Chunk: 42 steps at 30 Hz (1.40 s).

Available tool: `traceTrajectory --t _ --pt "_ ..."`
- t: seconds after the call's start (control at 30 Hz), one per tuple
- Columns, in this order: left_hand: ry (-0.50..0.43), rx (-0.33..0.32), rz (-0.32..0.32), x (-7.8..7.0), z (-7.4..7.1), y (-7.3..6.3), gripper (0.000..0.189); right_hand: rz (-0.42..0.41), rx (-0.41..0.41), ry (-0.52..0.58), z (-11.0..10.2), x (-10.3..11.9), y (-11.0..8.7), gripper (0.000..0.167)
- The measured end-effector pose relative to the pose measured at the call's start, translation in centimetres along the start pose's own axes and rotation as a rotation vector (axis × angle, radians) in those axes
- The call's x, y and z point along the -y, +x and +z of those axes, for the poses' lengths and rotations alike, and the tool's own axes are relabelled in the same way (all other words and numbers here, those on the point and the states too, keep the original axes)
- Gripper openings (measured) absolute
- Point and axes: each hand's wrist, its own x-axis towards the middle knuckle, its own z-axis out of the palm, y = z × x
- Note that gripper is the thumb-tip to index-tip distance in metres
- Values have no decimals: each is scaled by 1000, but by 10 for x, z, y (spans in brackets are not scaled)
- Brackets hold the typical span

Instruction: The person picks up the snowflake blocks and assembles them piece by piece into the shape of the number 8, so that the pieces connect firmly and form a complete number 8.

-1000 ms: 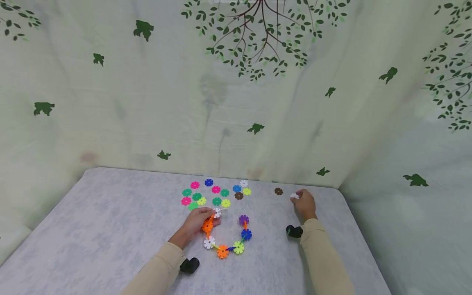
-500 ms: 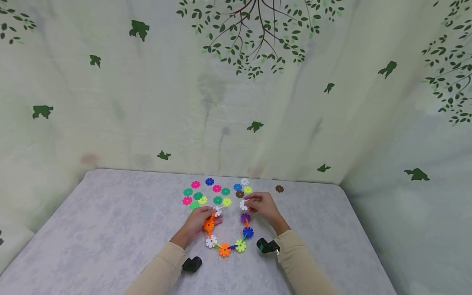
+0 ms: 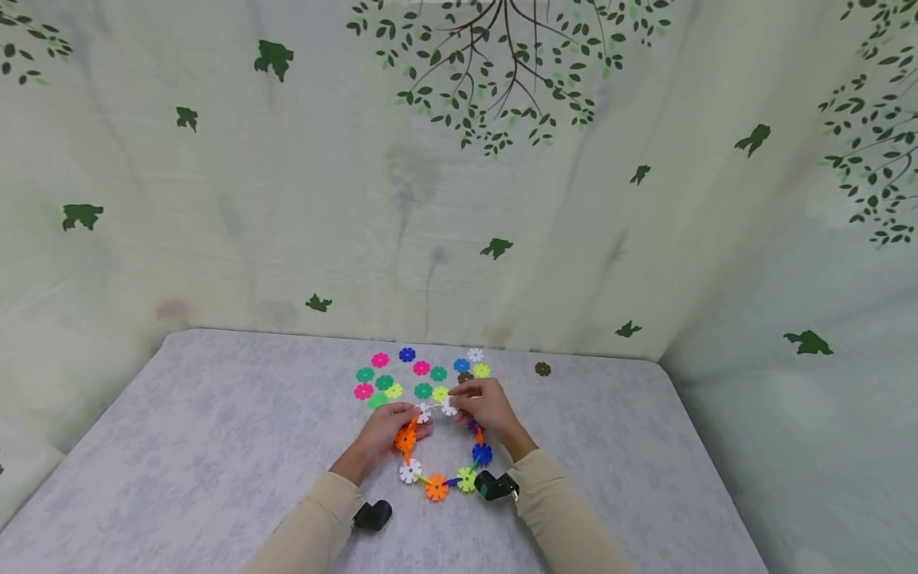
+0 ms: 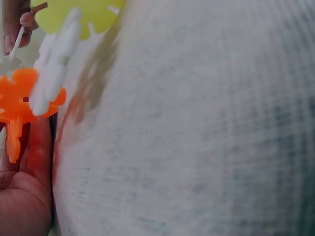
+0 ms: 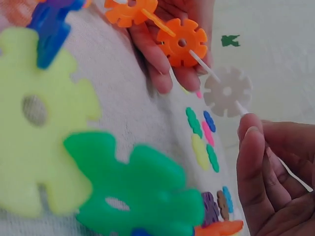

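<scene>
Pinching a white disc between thumb and fingers, the right hand holds it beside the white end of a chain of discs. The left hand grips that end near an orange disc. In the right wrist view we see a thin white edge running from the right fingertips to a pale round face; we cannot tell how deeply the two pieces are slotted together.

The chain curves on the worktop in front of us like a horseshoe, face-on discs alternating with thin ones seen edge-on. Up close we find smooth plastic with a soft sheen, rounded petals, narrow notches around the rim and a hole in the middle, as on the yellow-green disc next to a green disc.

Beyond the hands we have loose discs lying flat in pink, green, blue and yellow, and a brown disc well apart to the right. Mottled grey cloth covers the worktop, and behind it hangs a creased, leaf-printed curtain. The sleeves are plain beige fabric.
</scene>
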Motion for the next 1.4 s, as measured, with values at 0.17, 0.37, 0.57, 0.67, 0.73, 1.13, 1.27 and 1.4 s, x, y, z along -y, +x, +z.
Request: traceTrajectory --t 0.17,0.37,0.57,0.67,0.73,1.13,1.27,1.4 --pt "18 -3 10 0 0 0 25 -14 -17 41 6 1 -3 13" --pt "18 -24 28 0 0 -1 24 -57 -72 11 14 3 -7 11" --pt "60 -63 38 -3 2 -5 23 -47 -121 -101 21 4 -9 8" --pt "45 -54 21 -3 2 -6 23 -43 -90 -95 19 1 -8 8" --pt "46 -38 9 -3 1 -6 25 -37 -54 -99 15 0 -8 13" --pt "-38 17 -44 -1 -2 0 29 70 -478 -352 -88 -39 22 33" --pt "-56 44 -15 -1 -3 -2 29 158 -425 -385 -113 -47 23 49" --pt "-56 84 10 -5 -4 -4 33 208 -364 -544 -118 -46 26 45"
